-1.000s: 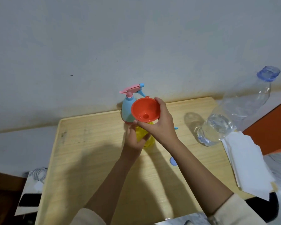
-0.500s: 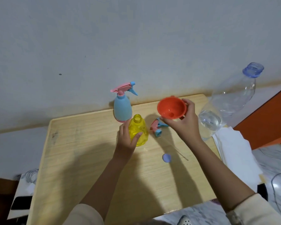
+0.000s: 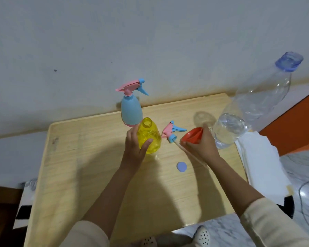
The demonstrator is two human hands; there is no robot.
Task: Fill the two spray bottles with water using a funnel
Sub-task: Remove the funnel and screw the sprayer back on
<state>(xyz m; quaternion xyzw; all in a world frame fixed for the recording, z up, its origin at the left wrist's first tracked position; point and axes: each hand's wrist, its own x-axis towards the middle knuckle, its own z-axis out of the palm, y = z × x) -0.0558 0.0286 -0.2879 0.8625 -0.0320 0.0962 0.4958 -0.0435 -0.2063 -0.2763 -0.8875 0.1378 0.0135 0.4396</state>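
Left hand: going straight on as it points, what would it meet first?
Probably the blue spray bottle, standing just behind the yellow bottle the left hand grips; their gap is unclear.

The tabletop is seen as pale wood, matt, with fine grain and a few scuffs. The yellow spray bottle is made of see-through plastic, pretty glossy, while the blue spray bottle is done in opaque plastic with a softer satin look. Smooth plastic is also used for the orange funnel, the loose spray head and the little blue cap. The big water bottle is formed from thin clear plastic, crinkled and shiny. The white stack could be taken for paper or cloth, hard to tell. The wall is painted matt and stained low down.
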